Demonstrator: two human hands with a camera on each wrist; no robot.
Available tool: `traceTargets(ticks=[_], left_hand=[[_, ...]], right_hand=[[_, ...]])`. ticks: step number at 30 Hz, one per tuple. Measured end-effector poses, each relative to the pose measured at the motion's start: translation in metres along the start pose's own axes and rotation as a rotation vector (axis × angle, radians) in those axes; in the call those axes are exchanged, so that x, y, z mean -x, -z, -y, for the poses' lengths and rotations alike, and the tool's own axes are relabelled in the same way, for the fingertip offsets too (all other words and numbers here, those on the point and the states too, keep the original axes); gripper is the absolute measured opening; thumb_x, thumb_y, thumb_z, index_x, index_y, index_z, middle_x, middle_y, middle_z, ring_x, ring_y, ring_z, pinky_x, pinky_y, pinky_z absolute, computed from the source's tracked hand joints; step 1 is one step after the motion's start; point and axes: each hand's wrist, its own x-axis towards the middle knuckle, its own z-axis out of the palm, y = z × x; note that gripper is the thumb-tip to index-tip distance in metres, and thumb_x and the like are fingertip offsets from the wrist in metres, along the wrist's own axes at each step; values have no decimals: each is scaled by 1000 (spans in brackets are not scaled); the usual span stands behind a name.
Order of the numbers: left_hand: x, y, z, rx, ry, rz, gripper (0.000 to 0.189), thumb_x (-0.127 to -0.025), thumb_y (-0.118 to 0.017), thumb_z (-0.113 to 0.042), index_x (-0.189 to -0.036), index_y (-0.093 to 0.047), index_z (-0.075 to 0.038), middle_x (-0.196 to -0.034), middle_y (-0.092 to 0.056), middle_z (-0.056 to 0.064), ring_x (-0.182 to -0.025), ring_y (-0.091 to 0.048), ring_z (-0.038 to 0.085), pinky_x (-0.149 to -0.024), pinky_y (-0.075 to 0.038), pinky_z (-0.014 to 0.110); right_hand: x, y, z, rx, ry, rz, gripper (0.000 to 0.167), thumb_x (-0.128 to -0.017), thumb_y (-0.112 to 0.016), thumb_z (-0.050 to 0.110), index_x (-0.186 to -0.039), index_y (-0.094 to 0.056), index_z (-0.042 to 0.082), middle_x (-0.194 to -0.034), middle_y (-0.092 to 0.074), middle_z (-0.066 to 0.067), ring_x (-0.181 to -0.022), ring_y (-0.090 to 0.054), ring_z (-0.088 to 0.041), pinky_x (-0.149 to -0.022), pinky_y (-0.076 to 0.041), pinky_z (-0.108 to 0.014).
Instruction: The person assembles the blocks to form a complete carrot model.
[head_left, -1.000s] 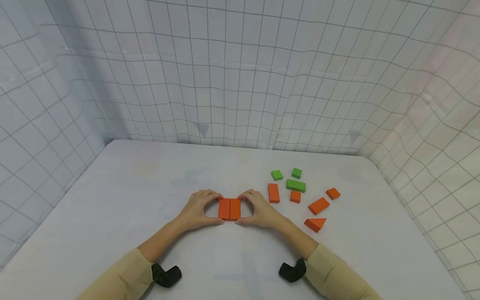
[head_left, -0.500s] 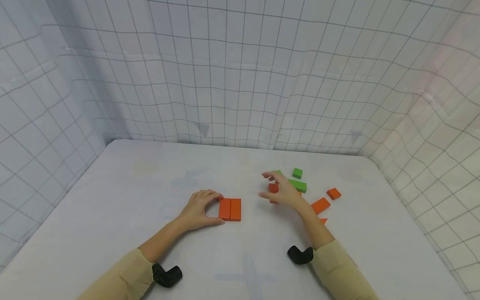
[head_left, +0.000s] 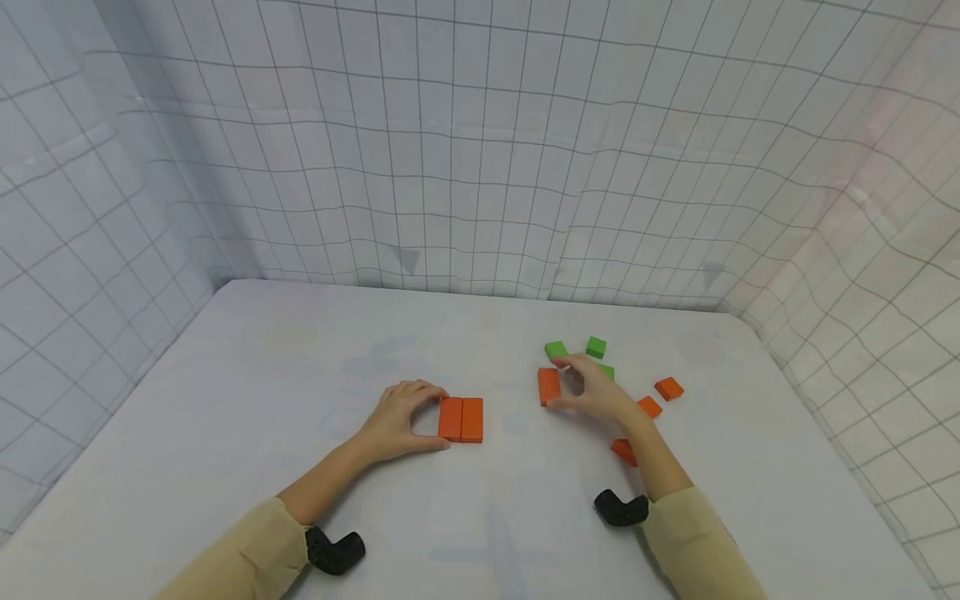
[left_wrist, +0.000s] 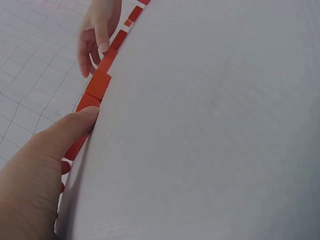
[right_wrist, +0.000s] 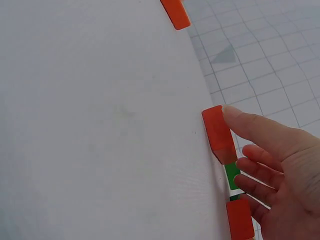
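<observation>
At centre, the left hand [head_left: 386,425] pinches an orange rectangular block [head_left: 450,419]. Right of centre, the right hand [head_left: 599,392] brackets a reddish oblong block [head_left: 548,387], grip unclear; square fingertips against both ends.

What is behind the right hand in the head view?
Part of a green block shows past the right hand; the rest, and anything wholly covered, cannot be seen.

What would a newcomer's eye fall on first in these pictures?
Likely the two orange blocks lying side by side near the middle of the white table, the left hand holding the left one by its ends. Next, the right hand at a third orange block, to the pair's right. Green blocks stand out just beyond that hand.
</observation>
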Motion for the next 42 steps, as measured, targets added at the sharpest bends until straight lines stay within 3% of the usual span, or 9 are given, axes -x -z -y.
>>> traceTargets(ticks=[8, 20, 31, 42], left_hand=[[0, -1, 0, -13, -31, -22, 59, -67, -75, -47, -114, -58, -15, -109, -58, -1, -107, -50, 22, -92, -31, 52], [0, 2, -3, -3, 5, 4, 59, -67, -76, -44, -115, -58, -16, -109, -58, 0, -108, -49, 23, -92, -31, 52], [-1, 2, -2, 7, 22, 19, 59, -67, -75, -46, -115, -58, -17, -111, -58, -1, -109, -48, 22, -94, -29, 50], [-1, 2, -1, 2, 26, 25, 59, -67, -75, -46, -115, -57, -17, -112, -57, -1, -109, -47, 22, -94, -29, 50]], right_hand=[[0, -3, -8, 39, 57, 7, 66, -74, -76, 26, -127, -47, 2, -116, -48, -11, -108, -43, -27, -92, -37, -45], [-1, -7, -8, 78, 76, -25, 62, -72, -78, 23, -123, -50, 3, -111, -50, -9, -104, -45, -25, -90, -40, -43], [1, -26, 27, 22, 186, -31, 58, -69, -80, 22, -117, -52, 3, -115, -52, -9, -103, -46, -27, -87, -40, -43], [4, -57, 46, 8, 165, 16, 57, -68, -80, 24, -115, -53, 6, -110, -53, -4, -101, -46, -20, -87, -41, -37]])
